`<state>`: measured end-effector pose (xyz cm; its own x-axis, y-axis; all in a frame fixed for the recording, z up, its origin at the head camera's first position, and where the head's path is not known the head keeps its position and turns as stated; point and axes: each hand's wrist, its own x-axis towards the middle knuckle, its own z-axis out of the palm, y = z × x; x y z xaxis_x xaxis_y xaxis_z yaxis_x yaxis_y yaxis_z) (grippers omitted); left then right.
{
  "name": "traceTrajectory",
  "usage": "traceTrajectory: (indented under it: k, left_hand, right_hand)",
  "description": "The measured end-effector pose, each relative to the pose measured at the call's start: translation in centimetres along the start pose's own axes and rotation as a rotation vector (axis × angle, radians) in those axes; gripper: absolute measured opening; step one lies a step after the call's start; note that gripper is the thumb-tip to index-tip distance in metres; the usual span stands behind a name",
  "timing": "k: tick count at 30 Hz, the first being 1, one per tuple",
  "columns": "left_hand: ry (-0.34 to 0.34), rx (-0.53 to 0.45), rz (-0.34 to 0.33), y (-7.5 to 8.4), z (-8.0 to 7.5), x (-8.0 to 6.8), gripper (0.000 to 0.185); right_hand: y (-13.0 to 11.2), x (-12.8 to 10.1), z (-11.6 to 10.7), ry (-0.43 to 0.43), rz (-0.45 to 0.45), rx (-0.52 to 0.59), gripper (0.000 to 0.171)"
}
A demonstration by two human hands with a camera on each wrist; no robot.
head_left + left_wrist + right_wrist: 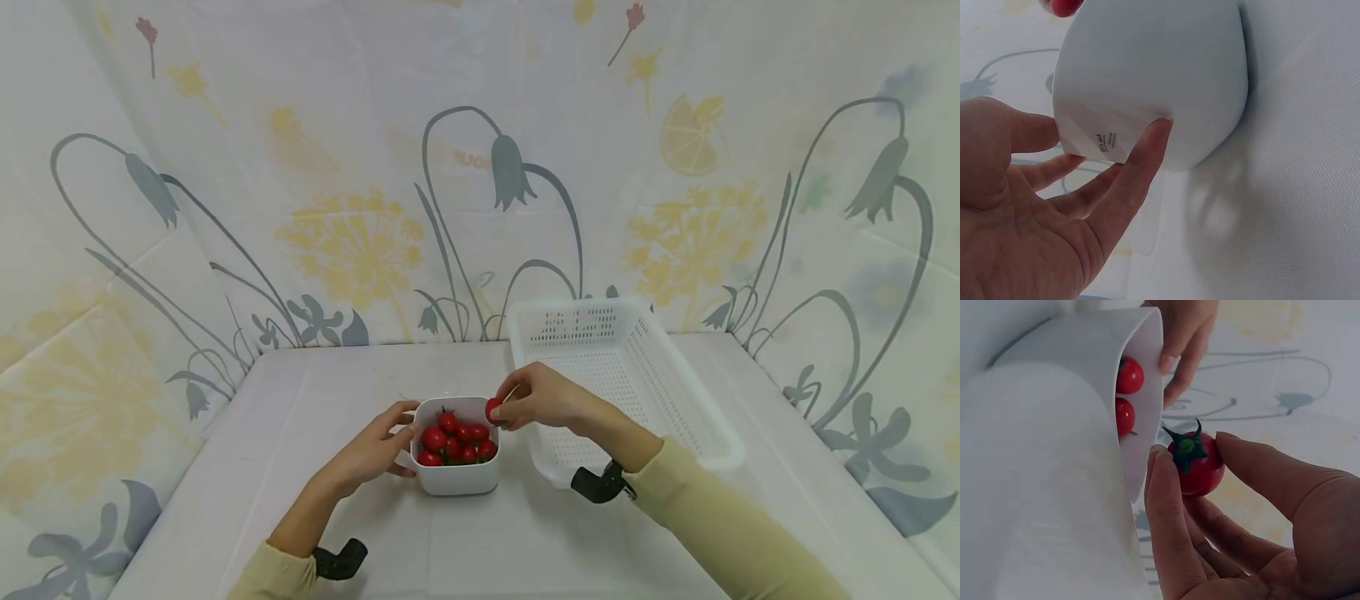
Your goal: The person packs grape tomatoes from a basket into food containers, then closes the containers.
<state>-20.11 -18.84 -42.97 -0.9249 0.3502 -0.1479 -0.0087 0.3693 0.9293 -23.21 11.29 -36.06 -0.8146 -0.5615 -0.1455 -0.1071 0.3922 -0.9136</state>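
Head view showed a white bowl [456, 467] on the bench [300, 467], heaped with cherry tomatoes [453, 440] (roughly eight or nine, the exact count hard to make out). Held steady by the left hand [371, 454], fingers laid straight against the bowl's near side, thumb by the rim; not curled round it, as the left wrist view confirmed, with fingertips [1157, 134] merely touching the outer wall. Pinched in the right hand [543, 398], just above the bowl's right rim: one cherry tomato [492, 409]. Seen closer from the right wrist, that tomato [1197, 465] sat between thumb and forefinger with its green stalk cap facing outward. Just beside the bowl on the right, a white perforated basket [675, 392], with nothing visible in it from the head view.

Judged from that: barely begun. One tomato lifted clear of the pile, none yet in the basket, the rest left in the bowl. Moving fruit across to the basket looked the likely work, though hard to say for certain from these views.
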Motion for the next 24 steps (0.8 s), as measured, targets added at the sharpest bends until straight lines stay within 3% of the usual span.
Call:
traceTrajectory:
  k: [7, 14, 21, 24]
  left_hand:
    - [0.001, -0.002, -0.003, -0.1, 0.0, 0.0, 0.043]
    - [0.002, -0.002, -0.006, 0.0, 0.0, -0.1, 0.043]
    - [-0.012, -0.011, 0.005, 0.1, 0.0, -0.1, 0.043]
    - [-0.012, -0.016, 0.010, 0.0, 0.0, -0.1, 0.042]
  right_hand:
    - [-0.1, 0.7, 2.6, 0.069, 0.012, -0.099, 0.023]
    - [0.0, 1.5, 5.3, 0.129, -0.049, -0.315, 0.019]
    - [0.1, 2.3, 7.5, 0.195, -0.068, -0.447, 0.012]
    - [0.3, 2.7, 8.3, 0.215, -0.066, -0.488, 0.020]
